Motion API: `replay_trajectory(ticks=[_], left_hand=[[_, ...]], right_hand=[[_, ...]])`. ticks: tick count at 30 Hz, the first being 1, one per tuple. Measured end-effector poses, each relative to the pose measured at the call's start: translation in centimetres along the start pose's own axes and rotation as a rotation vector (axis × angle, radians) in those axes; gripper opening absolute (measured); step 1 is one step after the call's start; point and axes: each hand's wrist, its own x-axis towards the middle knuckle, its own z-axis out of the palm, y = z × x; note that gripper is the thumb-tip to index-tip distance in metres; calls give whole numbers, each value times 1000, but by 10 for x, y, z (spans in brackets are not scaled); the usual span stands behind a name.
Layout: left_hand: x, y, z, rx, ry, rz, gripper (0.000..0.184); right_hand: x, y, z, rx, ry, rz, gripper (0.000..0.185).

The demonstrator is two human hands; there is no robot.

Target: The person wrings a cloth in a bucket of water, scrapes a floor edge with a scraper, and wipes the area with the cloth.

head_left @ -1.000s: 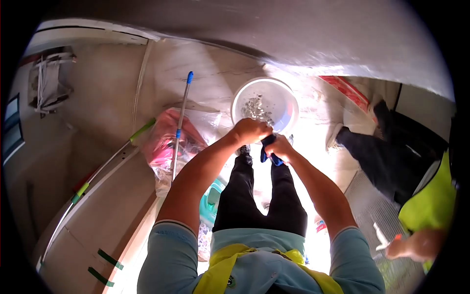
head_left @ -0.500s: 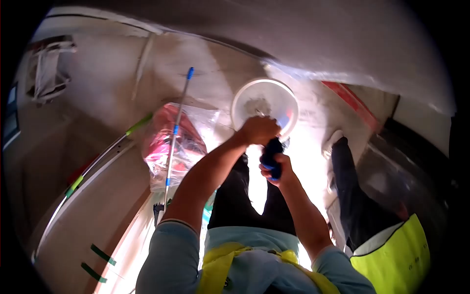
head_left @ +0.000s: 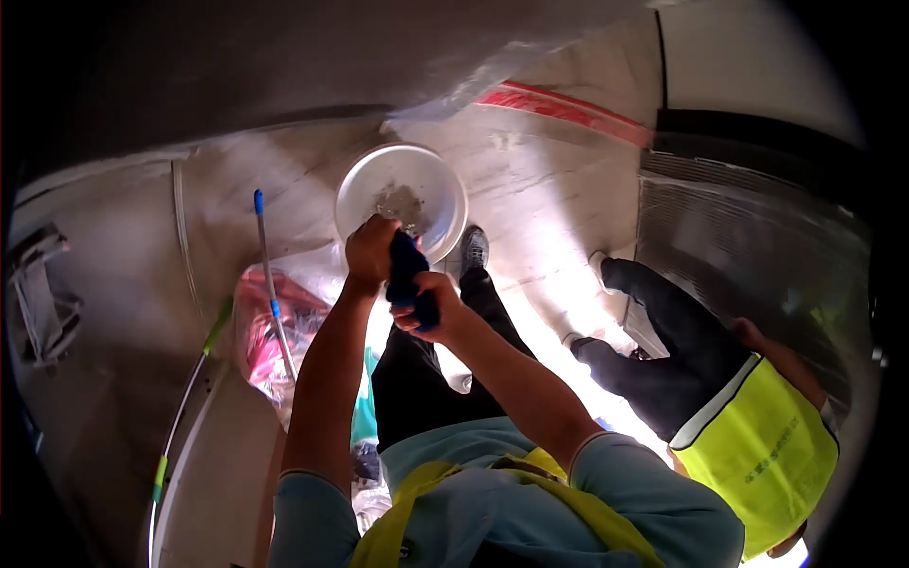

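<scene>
A bunched dark blue cloth (head_left: 407, 268) stretches between my two closed hands. My left hand (head_left: 370, 248) grips its upper end, close to the near rim of a round white bucket (head_left: 347, 194). Lower and to the right, my right hand (head_left: 432, 305) is wrapped around the other end, thumb on top. Grey dirt or murky residue (head_left: 398, 203) shows inside the bucket, partly covered by my left hand. Whether the bucket holds water I cannot tell.
To the left lie a clear plastic bag with red contents (head_left: 256, 317), a blue-tipped pole (head_left: 266, 248) and a green-and-white pole (head_left: 189, 379). A co-worker in a yellow vest (head_left: 757, 464) is at the right. Red tape (head_left: 568, 109) runs along the floor ahead.
The view has turned right, so the bucket and my hands sit further left. Both hands still hold the cloth. More of the co-worker shows now.
</scene>
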Motion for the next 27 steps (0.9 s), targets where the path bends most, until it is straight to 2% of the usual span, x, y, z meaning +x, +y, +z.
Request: replay_trajectory(ticks=[1, 4, 9, 13, 15, 16, 18, 19, 25, 27], left_hand=[[-3, 1, 3, -76, -14, -93, 31], [-9, 8, 3, -35, 29, -70, 31], [-11, 26, -1, -23, 38, -95, 32], [-12, 41, -14, 30, -1, -94, 34], [0, 51, -24, 74, -48, -60, 35], [7, 59, -27, 88, -69, -33, 36], [14, 78, -39, 85, -127, -112, 36], [16, 82, -43, 118, -120, -66, 35], [32, 106, -62, 121, -131, -105, 35], [38, 121, -70, 156, -96, -81, 39]], right_hand=[[-3, 3, 8, -29, -4, -30, 22], [-5, 10, 1, 1, -57, -43, 22], [-20, 19, 7, -23, -11, -86, 24], [-28, 26, 12, -28, -31, -67, 20], [-27, 24, 7, 8, -79, -63, 23], [-33, 24, 15, 22, -105, -73, 26], [-41, 27, 25, 21, -99, -66, 26], [-49, 29, 35, 8, -108, -67, 25], [-75, 30, 64, -34, -123, -35, 26], [-84, 30, 74, -61, -104, -23, 28]])
